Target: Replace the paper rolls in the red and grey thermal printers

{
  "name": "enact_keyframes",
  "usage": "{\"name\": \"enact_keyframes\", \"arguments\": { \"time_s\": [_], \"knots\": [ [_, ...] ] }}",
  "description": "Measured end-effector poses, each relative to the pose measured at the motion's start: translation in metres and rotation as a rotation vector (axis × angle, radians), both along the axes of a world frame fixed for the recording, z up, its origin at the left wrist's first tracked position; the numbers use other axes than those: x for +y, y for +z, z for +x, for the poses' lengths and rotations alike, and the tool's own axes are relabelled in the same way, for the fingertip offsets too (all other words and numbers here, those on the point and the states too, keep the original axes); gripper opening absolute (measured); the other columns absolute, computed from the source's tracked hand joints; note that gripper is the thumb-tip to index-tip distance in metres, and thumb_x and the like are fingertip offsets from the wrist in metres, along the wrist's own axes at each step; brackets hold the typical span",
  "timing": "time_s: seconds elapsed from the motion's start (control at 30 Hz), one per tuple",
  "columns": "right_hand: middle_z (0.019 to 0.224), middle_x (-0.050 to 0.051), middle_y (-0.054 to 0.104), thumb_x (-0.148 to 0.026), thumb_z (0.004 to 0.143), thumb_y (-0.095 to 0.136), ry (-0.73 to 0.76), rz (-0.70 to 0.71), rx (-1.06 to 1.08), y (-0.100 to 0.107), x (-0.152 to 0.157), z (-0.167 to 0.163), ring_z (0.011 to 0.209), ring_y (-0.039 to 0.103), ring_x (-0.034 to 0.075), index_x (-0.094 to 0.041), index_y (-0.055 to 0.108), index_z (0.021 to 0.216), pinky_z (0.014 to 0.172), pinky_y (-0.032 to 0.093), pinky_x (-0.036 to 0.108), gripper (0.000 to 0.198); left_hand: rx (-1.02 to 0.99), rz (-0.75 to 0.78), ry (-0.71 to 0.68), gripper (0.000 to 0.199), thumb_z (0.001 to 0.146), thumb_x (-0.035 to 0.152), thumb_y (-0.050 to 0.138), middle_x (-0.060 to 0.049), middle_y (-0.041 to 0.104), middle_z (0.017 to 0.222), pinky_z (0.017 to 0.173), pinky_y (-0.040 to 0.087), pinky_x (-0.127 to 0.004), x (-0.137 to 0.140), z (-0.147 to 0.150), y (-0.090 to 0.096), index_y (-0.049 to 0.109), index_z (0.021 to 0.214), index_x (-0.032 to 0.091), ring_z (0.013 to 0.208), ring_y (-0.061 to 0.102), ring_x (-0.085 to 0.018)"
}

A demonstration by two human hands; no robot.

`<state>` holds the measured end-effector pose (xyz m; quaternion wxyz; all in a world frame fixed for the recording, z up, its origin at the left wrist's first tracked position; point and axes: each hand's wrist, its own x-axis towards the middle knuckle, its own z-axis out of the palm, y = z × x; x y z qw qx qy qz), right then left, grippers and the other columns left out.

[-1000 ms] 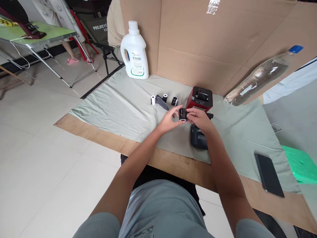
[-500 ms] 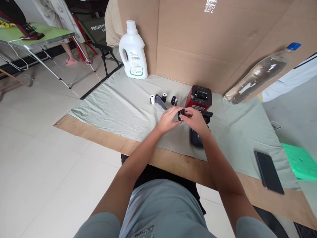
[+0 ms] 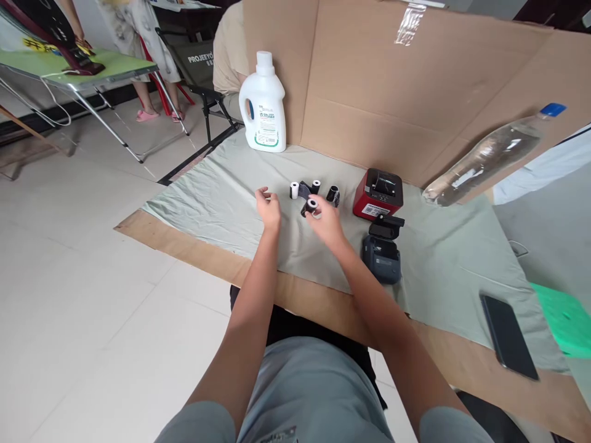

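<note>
My right hand (image 3: pixel 325 220) pinches a small black paper roll (image 3: pixel 308 207) with a white core, just above the cloth. To its left, my left hand (image 3: pixel 268 209) is raised with fingers loosely curled and apart, and nothing shows in it. Beyond the hands stand a white-faced roll (image 3: pixel 294 192), a black roll with a white end (image 3: pixel 316 186) and another black roll (image 3: pixel 332 195). Some dark strip lies among them. A dark blue portable printer (image 3: pixel 384 266) with its lid raised sits right of my right hand. Behind it is a red and black box-shaped printer (image 3: pixel 369 202).
A white detergent jug (image 3: pixel 265 111) stands at the back left, before a cardboard panel (image 3: pixel 369 92). A clear bottle with a blue cap (image 3: pixel 489 154) leans at right. A phone (image 3: pixel 508 335) lies near the front edge. Other people are behind the panel and the green table (image 3: pixel 124 64).
Both hands have moved left from beside the dark printer and separated. The black roll, earlier between both hands, is now in my right hand alone. The portable printer is uncovered to view.
</note>
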<state>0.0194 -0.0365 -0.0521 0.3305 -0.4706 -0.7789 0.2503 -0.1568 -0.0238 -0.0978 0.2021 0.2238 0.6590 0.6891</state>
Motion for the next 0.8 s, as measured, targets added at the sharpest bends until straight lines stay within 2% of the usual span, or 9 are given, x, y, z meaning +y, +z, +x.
{"name": "enact_keyframes", "arguments": {
  "time_s": [0.1, 0.2, 0.3, 0.4, 0.47, 0.53, 0.67, 0.73, 0.8],
  "knots": [
    [0.121, 0.013, 0.078, -0.02, 0.089, 0.064, 0.047, 0.002, -0.151, -0.022, 0.002, -0.026, 0.109, 0.073, 0.031, -0.018, 0.067, 0.139, 0.101, 0.057, 0.044, 0.051, -0.052, -0.028, 0.041, 0.024, 0.087, 0.008, 0.054, 0.001, 0.061, 0.09, 0.073, 0.044, -0.026, 0.002, -0.011, -0.006, 0.054, 0.108, 0.021, 0.07, 0.057, -0.013],
    [0.126, 0.013, 0.076, -0.019, 0.091, 0.062, 0.076, 0.014, -0.28, -0.03, -0.001, -0.033, 0.112, 0.072, 0.032, -0.02, 0.065, 0.142, 0.099, 0.057, 0.043, 0.051, -0.025, -0.031, 0.034, 0.022, 0.088, 0.009, 0.053, 0.001, 0.062, 0.089, 0.073, 0.044, -0.027, 0.004, -0.012, -0.01, 0.053, 0.106, 0.021, 0.07, 0.057, -0.014],
    [0.118, 0.012, 0.078, -0.027, 0.092, 0.065, 0.068, 0.02, -0.377, -0.02, -0.006, -0.027, 0.105, 0.074, 0.034, -0.023, 0.061, 0.15, 0.092, 0.059, 0.045, 0.058, 0.036, -0.055, 0.029, 0.021, 0.089, 0.011, 0.053, 0.001, 0.064, 0.091, 0.075, 0.044, -0.028, 0.007, -0.009, -0.013, 0.054, 0.106, 0.022, 0.072, 0.059, -0.014],
    [0.122, 0.012, 0.078, -0.042, 0.095, 0.063, -0.058, 0.124, -0.32, 0.003, 0.002, -0.015, 0.109, 0.073, 0.035, -0.025, 0.06, 0.151, 0.096, 0.057, 0.048, 0.059, 0.07, -0.087, 0.033, 0.022, 0.089, 0.012, 0.053, 0.001, 0.066, 0.093, 0.076, 0.044, -0.028, 0.011, -0.009, -0.015, 0.055, 0.108, 0.023, 0.072, 0.06, -0.015],
    [0.13, 0.011, 0.075, -0.04, 0.099, 0.054, -0.146, 0.222, -0.23, 0.02, 0.021, -0.006, 0.116, 0.07, 0.034, -0.024, 0.064, 0.145, 0.103, 0.053, 0.048, 0.05, 0.069, -0.086, 0.042, 0.023, 0.089, 0.012, 0.053, 0.001, 0.066, 0.093, 0.076, 0.044, -0.028, 0.014, -0.01, -0.015, 0.055, 0.108, 0.023, 0.074, 0.061, -0.015],
    [0.129, 0.011, 0.075, -0.031, 0.1, 0.049, -0.134, 0.248, -0.208, 0.032, 0.049, 0.0, 0.118, 0.069, 0.032, -0.022, 0.069, 0.139, 0.105, 0.052, 0.046, 0.045, 0.065, -0.074, 0.058, 0.023, 0.089, 0.013, 0.052, 0.0, 0.066, 0.093, 0.078, 0.044, -0.028, 0.017, -0.012, -0.016, 0.055, 0.109, 0.023, 0.077, 0.062, -0.016],
    [0.118, 0.013, 0.078, -0.026, 0.097, 0.054, -0.06, 0.072, -0.389, 0.037, 0.109, -0.006, 0.113, 0.069, 0.031, -0.02, 0.074, 0.129, 0.1, 0.053, 0.045, 0.038, 0.057, -0.067, 0.055, 0.022, 0.088, 0.013, 0.053, 0.0, 0.066, 0.094, 0.08, 0.046, -0.028, 0.019, -0.016, -0.015, 0.054, 0.108, 0.023, 0.075, 0.061, -0.015],
    [0.116, 0.014, 0.078, -0.029, 0.093, 0.063, -0.031, -0.019, -0.522, 0.034, 0.13, -0.017, 0.11, 0.07, 0.031, -0.019, 0.075, 0.125, 0.098, 0.053, 0.044, 0.036, 0.038, -0.063, 0.048, 0.022, 0.088, 0.013, 0.053, 0.0, 0.066, 0.092, 0.08, 0.047, -0.028, 0.02, -0.017, -0.015, 0.054, 0.108, 0.023, 0.072, 0.06, -0.014],
    [0.113, 0.014, 0.078, -0.024, 0.084, 0.073, -0.011, -0.061, -0.615, 0.031, 0.142, -0.028, 0.105, 0.071, 0.032, -0.019, 0.078, 0.113, 0.093, 0.054, 0.044, 0.029, 0.021, -0.051, 0.055, 0.022, 0.088, 0.013, 0.052, 0.0, 0.066, 0.092, 0.08, 0.047, -0.027, 0.02, -0.019, -0.014, 0.054, 0.108, 0.023, 0.072, 0.06, -0.014]
  ]
}}
